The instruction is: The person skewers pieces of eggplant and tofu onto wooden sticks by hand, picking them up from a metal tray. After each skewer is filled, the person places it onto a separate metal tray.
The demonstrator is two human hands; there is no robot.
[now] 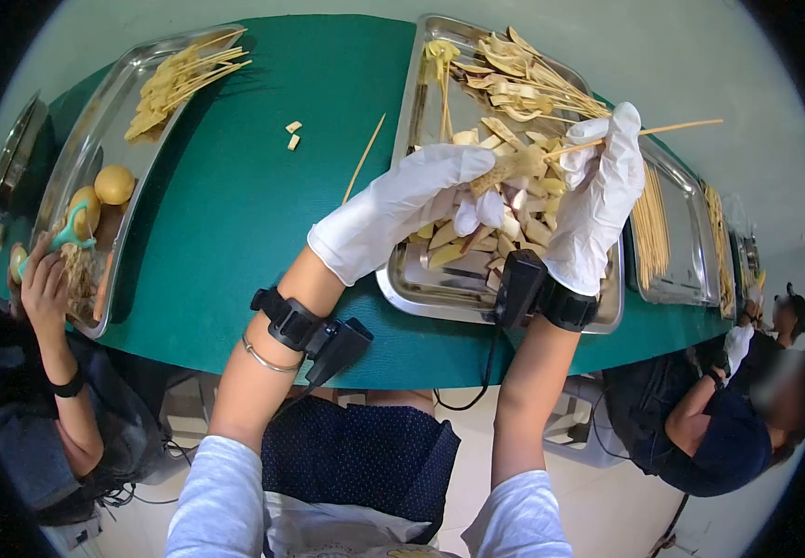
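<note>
Both my hands wear white gloves and meet above a steel tray full of cut pieces. My left hand pinches a brownish, soft-looking food piece between thumb and fingers. A bamboo skewer runs into that piece from the right. My right hand is closed around the skewer near the food, its pointed end sticking out past the fingers. Below my hands lie pale potato-like wedges, some with purplish skin. At the tray's far end rest filled skewers.
A loose skewer and two small pale cubes lie on the green table. The left tray holds skewered food and potatoes; a person's hand there holds a teal peeler. Rightward, another tray holds bare skewers.
</note>
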